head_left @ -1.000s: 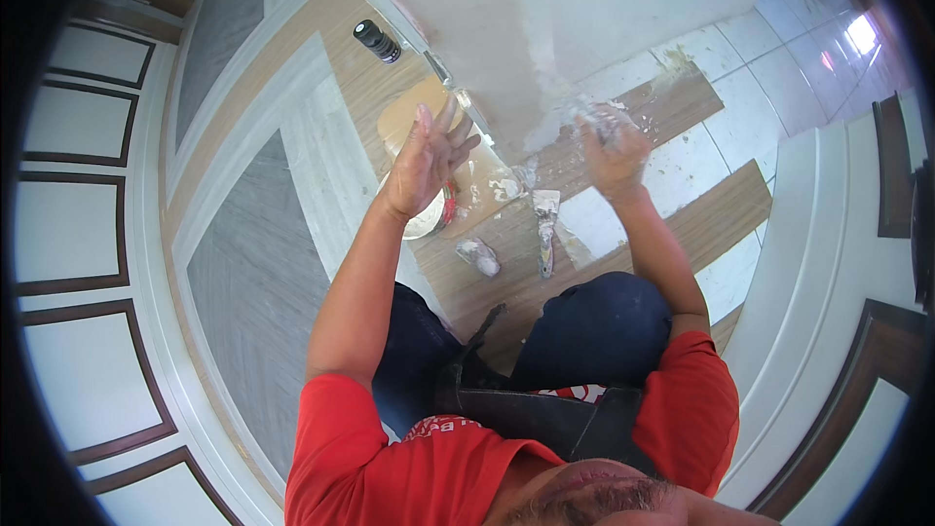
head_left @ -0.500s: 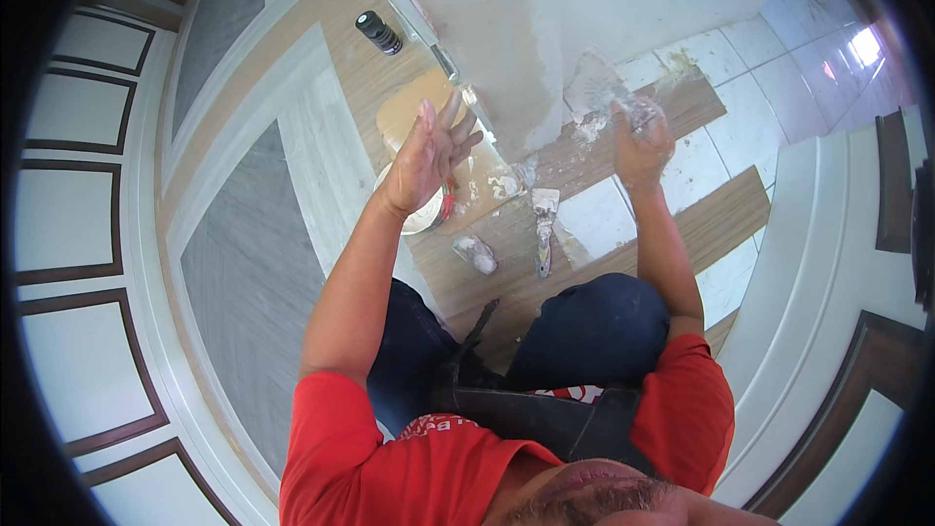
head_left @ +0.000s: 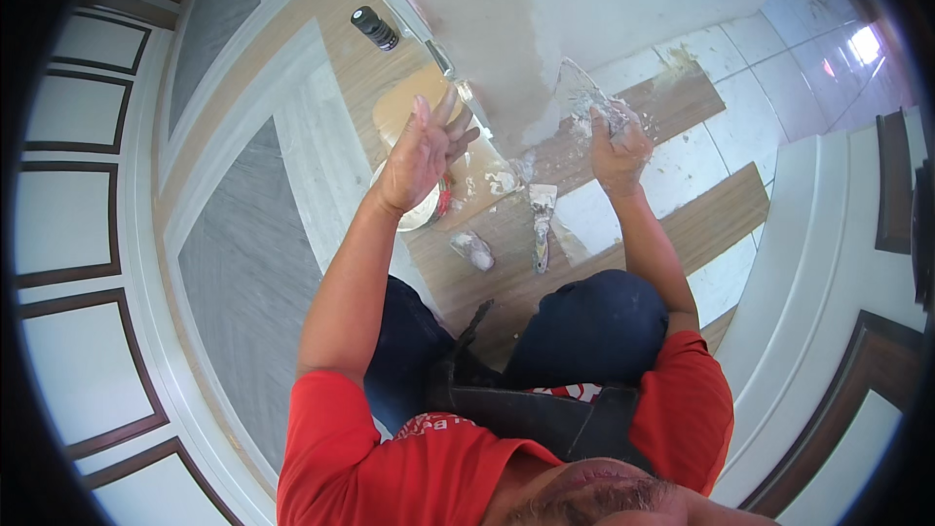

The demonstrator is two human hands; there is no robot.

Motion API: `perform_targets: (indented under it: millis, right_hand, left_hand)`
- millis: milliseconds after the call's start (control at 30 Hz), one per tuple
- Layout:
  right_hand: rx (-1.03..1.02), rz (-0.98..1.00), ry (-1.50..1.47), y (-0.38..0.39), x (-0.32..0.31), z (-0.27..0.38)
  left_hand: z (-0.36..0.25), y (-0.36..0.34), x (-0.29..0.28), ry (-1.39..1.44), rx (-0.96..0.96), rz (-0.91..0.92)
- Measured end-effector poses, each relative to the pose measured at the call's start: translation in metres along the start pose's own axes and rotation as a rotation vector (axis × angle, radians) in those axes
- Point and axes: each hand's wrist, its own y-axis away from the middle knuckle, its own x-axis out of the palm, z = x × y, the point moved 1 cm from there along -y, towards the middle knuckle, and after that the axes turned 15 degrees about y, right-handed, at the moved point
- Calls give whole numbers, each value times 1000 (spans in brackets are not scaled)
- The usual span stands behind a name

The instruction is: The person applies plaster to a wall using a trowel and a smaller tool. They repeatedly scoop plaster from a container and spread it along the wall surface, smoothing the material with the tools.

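My right hand [head_left: 620,164] is closed around a plaster-smeared putty knife [head_left: 577,88], whose broad blade is close to the lower wall [head_left: 643,0]; contact is hard to judge. My left hand [head_left: 424,156] is raised with its fingers spread and holds nothing. Below it, partly hidden, sits a round tub [head_left: 419,216] of off-white paste. A second putty knife [head_left: 542,224], caked with white, lies on the wood-look planks between my hands and my knees. Beside it is a whitish, smeared lump [head_left: 472,250] whose kind I cannot make out.
A black bottle [head_left: 374,29] stands near the wall's edge at the far left. A tan sheet [head_left: 404,109] lies behind my left hand. White floor tiles [head_left: 687,170] with plaster crumbs show at right. Panelled white woodwork [head_left: 73,219] lines the left side.
My right hand has moved left with the putty knife, and the blade has turned to a steeper angle. My left hand stays spread in nearly the same place.
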Motion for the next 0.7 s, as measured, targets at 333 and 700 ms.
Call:
perform_targets:
  millis: [333,700]
  right_hand:
    - [-127,107,20,12,15,-2]
    - [-42,160,-55,21,9,-13]
  left_hand:
    - [2,-4,2,7,4,14]
    - [2,-4,-1,-6,0,19]
